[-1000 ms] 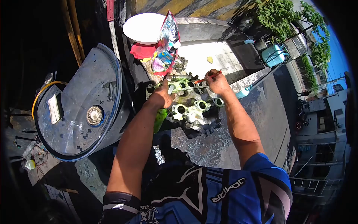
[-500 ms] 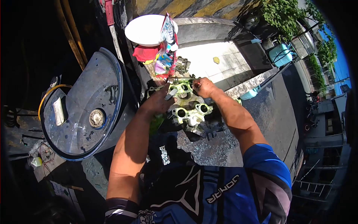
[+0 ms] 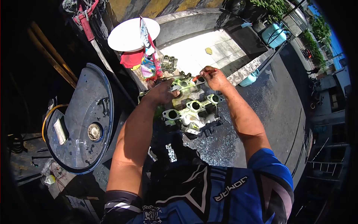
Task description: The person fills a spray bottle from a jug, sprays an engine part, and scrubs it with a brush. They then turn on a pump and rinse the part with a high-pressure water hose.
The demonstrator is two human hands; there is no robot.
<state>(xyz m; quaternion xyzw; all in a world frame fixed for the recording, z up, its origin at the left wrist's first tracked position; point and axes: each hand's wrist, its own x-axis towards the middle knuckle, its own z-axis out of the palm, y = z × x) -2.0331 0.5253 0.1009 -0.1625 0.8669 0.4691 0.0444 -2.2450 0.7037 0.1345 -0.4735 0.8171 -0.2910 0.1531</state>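
Observation:
A cast-metal intake manifold point(image 3: 194, 118), with round ports and greenish-yellow residue on its flanges, stands in front of me. My left hand point(image 3: 162, 92) lies over the left end of its far flange, fingers closed on a small pale-grey flat piece point(image 3: 174, 88). Over the right end of that flange, my right hand point(image 3: 216, 79) grips a slim red-handled tool point(image 3: 196, 78) that slants down to the left. Its working end is too small to make out. The nearer row of ports is uncovered, dark inside.
Beyond the manifold, a white basin point(image 3: 128, 35), a red cloth point(image 3: 131, 59), a colourful packet point(image 3: 149, 63) and another metal part point(image 3: 169, 63) sit on the tiled trough's ledge point(image 3: 233, 76). A blue drum point(image 3: 84, 112) stands at left, near a long-handled mop point(image 3: 100, 52). Wet pavement point(image 3: 220, 149) lies below.
My right hand has lifted and shifted right, and the red tool now shows more plainly. The left hand stays at the far flange. The whole view has turned slightly.

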